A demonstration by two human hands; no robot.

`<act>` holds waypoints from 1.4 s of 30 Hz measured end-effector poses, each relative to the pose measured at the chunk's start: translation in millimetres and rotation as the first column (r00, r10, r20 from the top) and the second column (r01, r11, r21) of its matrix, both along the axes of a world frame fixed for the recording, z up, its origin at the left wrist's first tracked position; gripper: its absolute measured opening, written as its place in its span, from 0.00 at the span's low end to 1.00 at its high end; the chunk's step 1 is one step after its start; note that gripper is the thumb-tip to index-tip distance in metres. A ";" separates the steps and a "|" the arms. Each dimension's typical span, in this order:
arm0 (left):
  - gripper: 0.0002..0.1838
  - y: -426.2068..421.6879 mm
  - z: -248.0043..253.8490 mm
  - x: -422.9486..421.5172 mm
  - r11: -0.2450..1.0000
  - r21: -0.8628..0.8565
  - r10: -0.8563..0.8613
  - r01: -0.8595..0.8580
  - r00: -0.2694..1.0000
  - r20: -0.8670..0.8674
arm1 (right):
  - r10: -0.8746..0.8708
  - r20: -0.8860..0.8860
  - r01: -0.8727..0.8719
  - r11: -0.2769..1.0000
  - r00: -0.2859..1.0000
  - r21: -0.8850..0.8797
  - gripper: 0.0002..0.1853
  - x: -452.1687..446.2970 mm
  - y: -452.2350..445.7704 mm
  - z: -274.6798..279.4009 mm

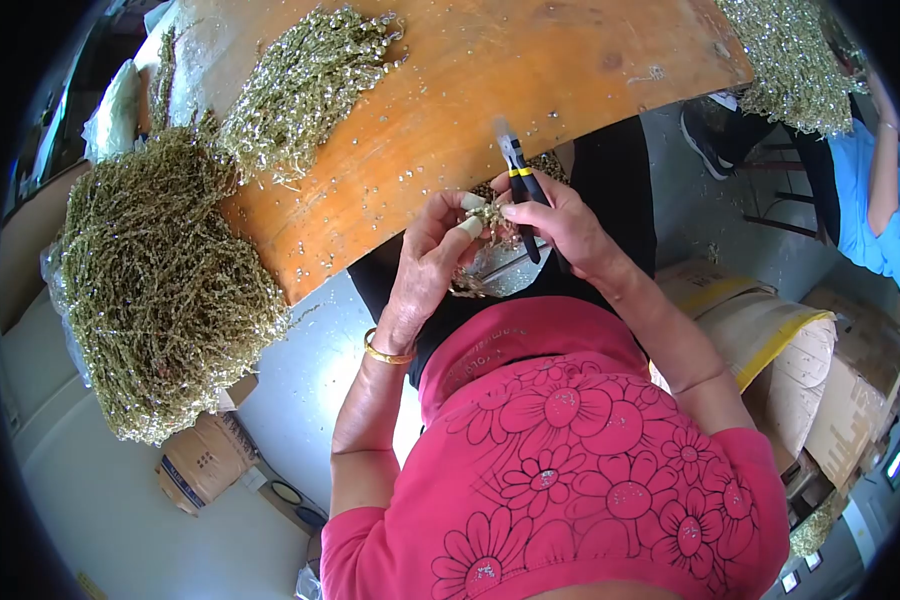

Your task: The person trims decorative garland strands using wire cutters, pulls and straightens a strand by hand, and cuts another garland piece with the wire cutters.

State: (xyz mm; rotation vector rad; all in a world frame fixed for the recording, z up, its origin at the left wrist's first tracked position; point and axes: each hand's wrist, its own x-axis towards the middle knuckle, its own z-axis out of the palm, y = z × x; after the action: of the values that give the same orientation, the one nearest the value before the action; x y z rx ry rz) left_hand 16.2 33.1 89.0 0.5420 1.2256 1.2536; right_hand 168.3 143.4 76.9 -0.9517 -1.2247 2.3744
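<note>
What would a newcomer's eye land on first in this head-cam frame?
Probably the big glittery gold-green heap spilling over the left end of the orange-brown table, with a smaller bunch of similar strands beside it. Next, the bright pink top with outlined flowers, filling the lower middle. Just above it, the left hand and right hand meet over a small glittery piece, the right also holding black-and-yellow pliers.

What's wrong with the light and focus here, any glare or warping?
Head view: lens stretching toward the edges, with black, rounded corners; a white glare patch on the floor beside the left forearm; the tips of the pliers look smeared, perhaps from motion, while the shirt's flower print reads clearly.
</note>
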 end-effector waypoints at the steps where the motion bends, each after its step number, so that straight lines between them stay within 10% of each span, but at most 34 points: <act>1: 0.11 0.9 0.6 3.1 0.999 0.030 0.023 -0.021 0.997 -0.072 | -0.007 0.018 0.008 0.999 1.000 -0.053 0.16 0.7 -0.2 0.2; 16: 0.08 -0.4 0.1 17.5 0.999 0.044 0.041 -0.016 0.760 -0.648 | -0.070 -0.011 0.068 0.896 0.997 0.439 0.14 -2.3 -20.5 -9.3; 21: 0.06 -0.1 2.4 13.3 0.984 0.117 0.027 0.131 0.542 -0.840 | -0.011 -0.046 0.022 0.968 0.999 0.249 0.12 0.3 -6.4 -3.5; 26: 0.04 1.8 14.4 10.9 0.993 0.031 -0.056 0.114 0.679 -0.732 | 0.073 -0.031 -0.067 0.985 0.997 0.157 0.13 -0.2 -0.8 -1.4; 29: 0.04 1.5 14.4 11.2 0.996 0.012 -0.051 0.088 0.676 -0.735 | 0.019 0.025 -0.029 0.843 1.000 0.538 0.14 -4.5 -10.0 0.6; 35: 0.08 -1.7 12.4 8.3 0.996 -0.017 -0.077 0.088 0.744 -0.664 | -0.095 0.130 -0.032 0.677 0.987 0.735 0.18 -4.3 -16.3 5.0; 42: 0.12 -1.5 13.4 8.3 0.995 -0.086 -0.082 0.041 0.827 -0.556 | -0.107 -0.096 0.144 0.714 0.990 0.686 0.19 -8.0 -22.7 -4.9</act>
State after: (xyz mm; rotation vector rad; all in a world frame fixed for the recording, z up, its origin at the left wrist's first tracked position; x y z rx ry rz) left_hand 24.5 31.6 102.5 0.9344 1.7191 1.0162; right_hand 160.3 120.8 72.0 -0.6765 -1.7693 1.5809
